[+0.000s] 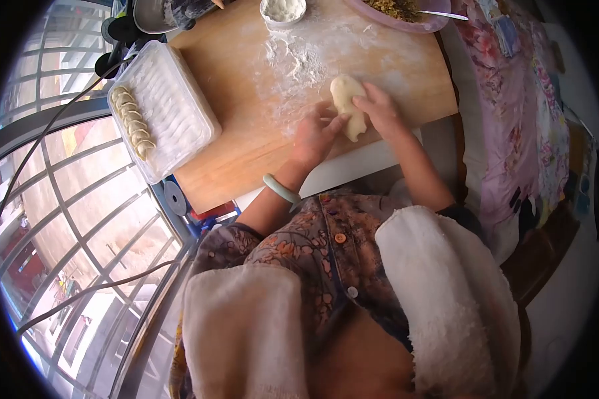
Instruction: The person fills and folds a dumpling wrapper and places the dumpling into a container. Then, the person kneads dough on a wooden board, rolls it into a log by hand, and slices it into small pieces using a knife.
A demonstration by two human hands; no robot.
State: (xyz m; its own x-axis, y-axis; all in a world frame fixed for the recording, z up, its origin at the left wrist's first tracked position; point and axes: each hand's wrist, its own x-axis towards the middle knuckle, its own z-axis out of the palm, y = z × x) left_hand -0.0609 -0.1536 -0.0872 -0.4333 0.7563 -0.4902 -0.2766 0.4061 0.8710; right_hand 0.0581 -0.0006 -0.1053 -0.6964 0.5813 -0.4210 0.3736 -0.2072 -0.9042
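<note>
A pale, elongated lump of dough point(346, 96) is held between my two hands above the near part of the wooden board point(239, 73). My left hand point(317, 132) grips its lower left side, fingers curled and thumb against it. On the right side, my right hand point(378, 110) is closed round the dough with the thumb across its face. The dough's lower end hangs free and looks ragged. White flour point(298, 63) lies scattered on the board just beyond my hands.
At the left, a white plastic tray point(199, 116) holds a row of folded dumplings point(132, 123). A small bowl of flour point(283, 9) stands at the far edge, and a pink bowl of filling point(432, 21) with a metal utensil at far right. A barred window point(80, 219) borders the left.
</note>
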